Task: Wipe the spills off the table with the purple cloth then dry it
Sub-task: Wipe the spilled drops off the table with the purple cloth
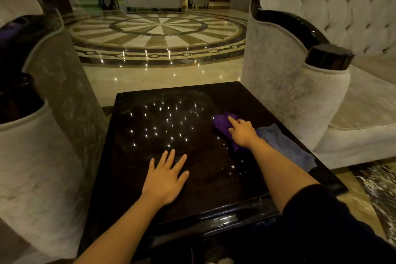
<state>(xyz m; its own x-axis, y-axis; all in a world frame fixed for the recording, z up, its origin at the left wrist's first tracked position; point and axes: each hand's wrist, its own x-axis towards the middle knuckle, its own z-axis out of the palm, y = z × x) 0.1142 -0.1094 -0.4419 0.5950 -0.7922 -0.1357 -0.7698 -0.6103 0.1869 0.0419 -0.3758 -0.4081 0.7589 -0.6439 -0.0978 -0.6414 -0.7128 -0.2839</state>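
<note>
A glossy black table (150, 210) fills the middle of the view, its top dotted with light reflections and faint smears. The purple cloth (220, 123) lies bunched near the table's right edge. My right hand (242, 133) rests on top of it, index finger stretched forward, fingers pressing on the fabric. A blue-grey cloth (285, 146) lies flat just right of my right forearm. My left hand (166, 178) lies flat on the tabletop near the front, fingers spread, holding nothing.
A pale tufted armchair (300, 96) with black glossy trim stands tight against the table's right side. Another pale chair (38, 156) stands at the left. Beyond the table lies polished marble floor (158, 34) with a round inlay.
</note>
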